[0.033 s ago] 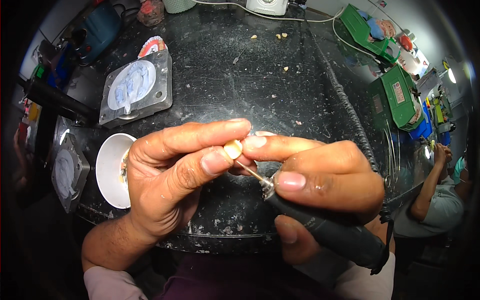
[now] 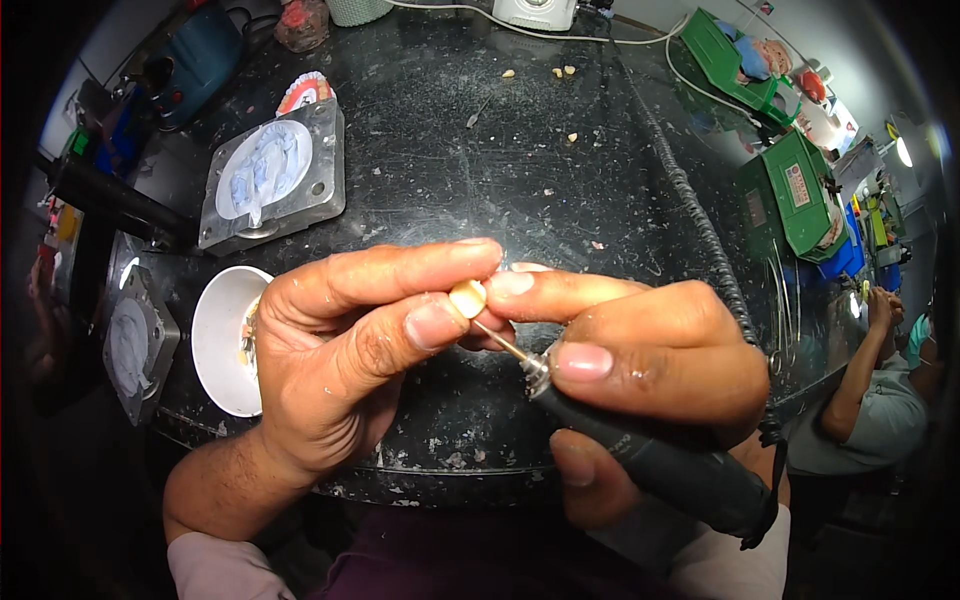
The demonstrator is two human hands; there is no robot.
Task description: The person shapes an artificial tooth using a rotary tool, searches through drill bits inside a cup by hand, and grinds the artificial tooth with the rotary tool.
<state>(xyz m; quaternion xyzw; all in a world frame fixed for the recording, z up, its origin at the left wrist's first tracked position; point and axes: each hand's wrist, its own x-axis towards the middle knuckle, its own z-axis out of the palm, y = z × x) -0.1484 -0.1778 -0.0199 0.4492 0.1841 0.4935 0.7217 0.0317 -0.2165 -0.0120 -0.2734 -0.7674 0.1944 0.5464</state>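
Between the thumb and fingertips of my left hand (image 2: 340, 340) is a small cream-coloured artificial tooth (image 2: 467, 298). My right hand (image 2: 660, 350) is wrapped round a black rotary handpiece (image 2: 650, 450), its thumb low on the body and its fingers near the metal collar. The handpiece's thin metal bur (image 2: 503, 342) reaches up to the lower side of the tooth; whether the tip touches it is hard to make out. My right forefinger meets the left fingers beside the tooth. Just left of my left hand stands a white bowl (image 2: 215, 342) with small bits inside, partly hidden by the hand.
A metal flask half (image 2: 325, 205) filled with pale plaster lies at the left, another flask half (image 2: 150, 340) nearer the edge. A red-and-white denture model (image 2: 305, 90) sits behind. Loose teeth (image 2: 565, 71) lie far back. The coiled cord (image 2: 690, 200), tweezers (image 2: 785, 310) and green boxes (image 2: 790, 195) line the right; a person sits beyond.
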